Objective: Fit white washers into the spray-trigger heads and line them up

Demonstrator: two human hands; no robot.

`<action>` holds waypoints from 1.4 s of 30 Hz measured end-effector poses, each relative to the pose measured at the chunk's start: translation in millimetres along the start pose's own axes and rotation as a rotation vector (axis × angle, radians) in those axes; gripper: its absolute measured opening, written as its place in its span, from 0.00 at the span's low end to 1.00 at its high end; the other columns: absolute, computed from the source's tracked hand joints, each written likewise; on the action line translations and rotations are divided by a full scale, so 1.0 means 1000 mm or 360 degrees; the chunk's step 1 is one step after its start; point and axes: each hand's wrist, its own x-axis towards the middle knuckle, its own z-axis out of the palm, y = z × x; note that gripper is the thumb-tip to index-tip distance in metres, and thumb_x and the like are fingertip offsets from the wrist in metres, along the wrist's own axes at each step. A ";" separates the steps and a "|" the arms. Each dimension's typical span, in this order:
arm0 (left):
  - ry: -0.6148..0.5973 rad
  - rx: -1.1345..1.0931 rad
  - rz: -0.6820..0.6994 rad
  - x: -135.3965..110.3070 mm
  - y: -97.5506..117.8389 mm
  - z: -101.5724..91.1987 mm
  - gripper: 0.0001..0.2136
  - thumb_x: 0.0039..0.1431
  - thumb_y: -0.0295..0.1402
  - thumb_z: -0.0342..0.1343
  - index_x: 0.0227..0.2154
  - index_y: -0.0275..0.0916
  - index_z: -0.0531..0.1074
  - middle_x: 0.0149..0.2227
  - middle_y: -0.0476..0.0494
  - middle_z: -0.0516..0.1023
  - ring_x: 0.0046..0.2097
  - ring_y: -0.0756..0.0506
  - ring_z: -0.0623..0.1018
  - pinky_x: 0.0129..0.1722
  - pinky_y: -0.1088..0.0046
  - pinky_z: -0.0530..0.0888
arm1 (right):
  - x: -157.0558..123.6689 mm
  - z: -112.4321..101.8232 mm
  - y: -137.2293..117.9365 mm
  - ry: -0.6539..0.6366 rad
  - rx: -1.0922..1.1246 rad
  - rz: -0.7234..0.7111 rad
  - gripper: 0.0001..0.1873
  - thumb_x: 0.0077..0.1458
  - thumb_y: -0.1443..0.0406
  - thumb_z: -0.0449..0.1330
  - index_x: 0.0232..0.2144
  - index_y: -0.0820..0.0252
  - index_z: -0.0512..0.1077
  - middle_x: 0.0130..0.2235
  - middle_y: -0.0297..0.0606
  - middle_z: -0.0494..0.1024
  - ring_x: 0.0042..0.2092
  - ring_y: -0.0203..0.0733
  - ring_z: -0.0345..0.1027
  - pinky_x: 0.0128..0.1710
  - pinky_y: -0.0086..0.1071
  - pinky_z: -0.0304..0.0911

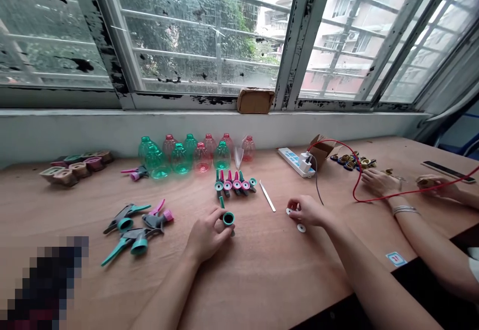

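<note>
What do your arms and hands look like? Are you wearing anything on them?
Both my arms are bare, with no sleeves. My left hand and right hand have no gloves, and I can't see a watch or bracelet on either wrist.

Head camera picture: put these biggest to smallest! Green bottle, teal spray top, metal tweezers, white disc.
1. Green bottle and teal spray top: they look alike, and the top sits nearer the camera, so I can't rank them.
2. Metal tweezers.
3. White disc.
</note>
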 end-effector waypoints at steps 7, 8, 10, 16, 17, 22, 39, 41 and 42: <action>-0.0183 -0.0015 -0.0147 -0.002 -0.002 0.003 0.09 0.53 0.34 0.55 0.37 0.43 0.73 0.27 0.52 0.74 0.30 0.49 0.72 0.29 0.76 0.64 | 0.004 0.003 -0.064 -0.0161 0.0957 -0.0314 0.13 0.46 0.58 0.65 0.27 0.62 0.71 0.25 0.32 0.72 0.27 0.33 0.63 0.25 0.26 0.56; -0.0198 -0.0015 -0.0154 -0.002 -0.002 0.003 0.09 0.53 0.34 0.55 0.38 0.43 0.73 0.26 0.52 0.74 0.29 0.49 0.71 0.28 0.76 0.64 | 0.005 0.010 -0.082 -0.0181 0.1161 -0.0422 0.15 0.44 0.57 0.67 0.28 0.62 0.71 0.24 0.31 0.72 0.26 0.33 0.63 0.25 0.26 0.56; -0.0217 -0.0037 -0.0142 -0.001 -0.001 0.003 0.09 0.54 0.34 0.54 0.39 0.43 0.73 0.27 0.52 0.74 0.28 0.50 0.71 0.28 0.76 0.63 | 0.009 0.030 -0.116 -0.0242 0.1420 -0.0580 0.18 0.41 0.56 0.70 0.29 0.62 0.72 0.23 0.31 0.72 0.26 0.33 0.64 0.24 0.26 0.57; -0.0241 -0.0119 -0.0123 -0.001 0.004 0.002 0.11 0.54 0.32 0.53 0.41 0.43 0.73 0.29 0.52 0.76 0.29 0.51 0.71 0.28 0.77 0.63 | 0.019 0.080 -0.146 -0.0111 0.1738 -0.0609 0.16 0.42 0.56 0.69 0.24 0.64 0.74 0.23 0.34 0.74 0.23 0.32 0.64 0.22 0.26 0.59; -0.0244 -0.0108 -0.0122 -0.001 0.004 0.002 0.11 0.55 0.33 0.53 0.41 0.43 0.73 0.28 0.52 0.75 0.28 0.51 0.71 0.28 0.77 0.63 | 0.019 0.083 -0.143 -0.0063 0.1759 -0.0590 0.16 0.43 0.56 0.69 0.25 0.64 0.74 0.23 0.34 0.74 0.23 0.31 0.64 0.21 0.25 0.60; -0.0271 -0.0077 -0.0108 0.000 0.004 0.002 0.11 0.55 0.32 0.53 0.41 0.44 0.73 0.27 0.52 0.74 0.29 0.50 0.71 0.27 0.77 0.62 | 0.012 0.079 -0.136 -0.0018 0.1744 -0.0546 0.15 0.44 0.57 0.69 0.25 0.63 0.73 0.22 0.33 0.74 0.22 0.31 0.65 0.21 0.25 0.61; -0.0250 0.0027 -0.0144 -0.001 0.002 0.006 0.12 0.57 0.35 0.54 0.44 0.47 0.73 0.28 0.51 0.74 0.31 0.49 0.72 0.29 0.77 0.64 | 0.008 0.076 -0.130 0.0451 0.0796 -0.0929 0.06 0.55 0.64 0.61 0.32 0.56 0.79 0.29 0.35 0.72 0.26 0.32 0.62 0.26 0.26 0.58; -0.0217 0.0024 -0.0158 -0.001 0.002 0.008 0.12 0.56 0.35 0.54 0.44 0.47 0.74 0.28 0.51 0.75 0.30 0.49 0.73 0.28 0.77 0.64 | 0.007 0.075 -0.131 0.0464 0.0725 -0.0955 0.06 0.56 0.64 0.61 0.32 0.56 0.79 0.28 0.35 0.72 0.26 0.32 0.63 0.27 0.26 0.58; -0.0203 0.0019 -0.0168 -0.001 0.002 0.009 0.12 0.56 0.35 0.54 0.43 0.47 0.74 0.28 0.51 0.75 0.30 0.49 0.72 0.28 0.77 0.64 | 0.006 0.075 -0.131 0.0466 0.0693 -0.0967 0.06 0.56 0.65 0.61 0.32 0.56 0.79 0.28 0.35 0.73 0.27 0.33 0.63 0.27 0.27 0.58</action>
